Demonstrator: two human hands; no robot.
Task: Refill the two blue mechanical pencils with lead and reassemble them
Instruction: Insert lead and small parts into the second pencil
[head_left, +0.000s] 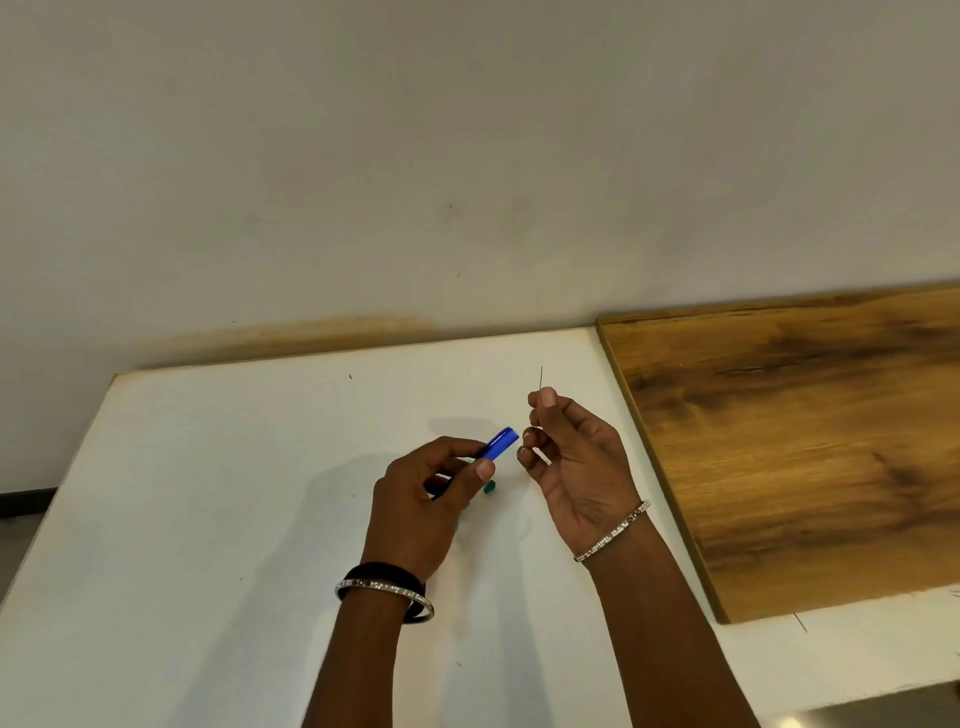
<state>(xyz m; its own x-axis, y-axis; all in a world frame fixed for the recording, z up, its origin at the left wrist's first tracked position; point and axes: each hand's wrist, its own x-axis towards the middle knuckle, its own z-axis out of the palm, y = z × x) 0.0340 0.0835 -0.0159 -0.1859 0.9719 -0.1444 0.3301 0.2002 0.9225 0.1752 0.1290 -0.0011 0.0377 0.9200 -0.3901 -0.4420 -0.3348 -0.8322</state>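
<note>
Even, diffuse indoor light. The white surface (208, 519) is bright without glare. Faint, soft-edged shadows of the left hand (421, 499) and right hand (576, 462) fall on it, mostly leftward. Wide-angle bending slants the surface's edges. The blue pencil (501, 441) is slightly blurred, and the thin lead (541, 376) is barely resolved.

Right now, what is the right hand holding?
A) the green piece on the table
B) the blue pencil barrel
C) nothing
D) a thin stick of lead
D: the right hand pinches a thin lead that pokes up above its fingertips, while the blue pencil is gripped in the left hand.
</note>
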